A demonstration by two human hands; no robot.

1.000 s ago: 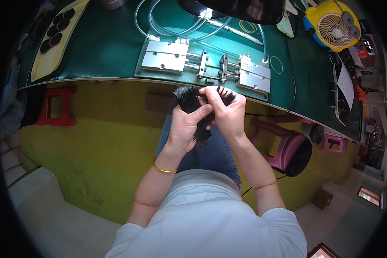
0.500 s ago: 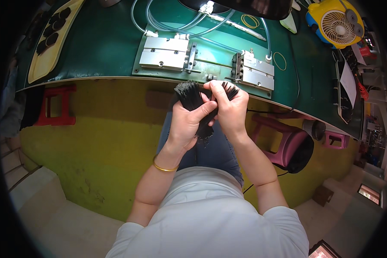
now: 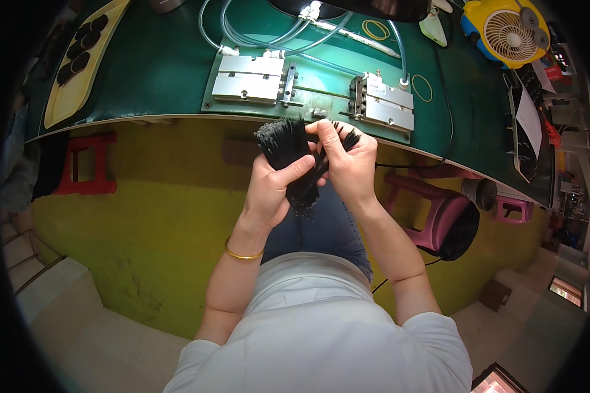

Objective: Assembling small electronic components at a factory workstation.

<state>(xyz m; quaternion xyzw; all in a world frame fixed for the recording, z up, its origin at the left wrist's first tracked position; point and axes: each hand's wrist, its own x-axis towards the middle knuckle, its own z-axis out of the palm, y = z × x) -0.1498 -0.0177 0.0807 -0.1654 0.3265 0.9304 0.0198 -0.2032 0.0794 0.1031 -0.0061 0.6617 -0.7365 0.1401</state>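
Observation:
Over my lap, just in front of the bench edge, my left hand [image 3: 269,190] is closed round a thick bundle of thin black strands [image 3: 283,141]. The bundle stands tilted, its cut ends fanned at the top and loose ends poking out below. Touching it from the right is my right hand [image 3: 353,167], closed on a smaller bunch of black strands [image 3: 352,139] whose ends stick out above the fingers. My right thumb and index finger are at the upper right side of the thick bundle. What exactly the strands are I cannot tell.
On the green bench [image 3: 157,72] sits a fixture with two silver metal blocks [image 3: 248,78] and clear air hoses [image 3: 206,33]. A cream tray [image 3: 62,111] with black bundles lies left. A yellow fan [image 3: 505,33] stands right. Below are red [image 3: 82,164] and pink stools [image 3: 432,209].
My left hand has shifted slightly left with the thick bundle, whose top has spread wider and leans left. The right hand has barely moved and keeps the smaller bunch.

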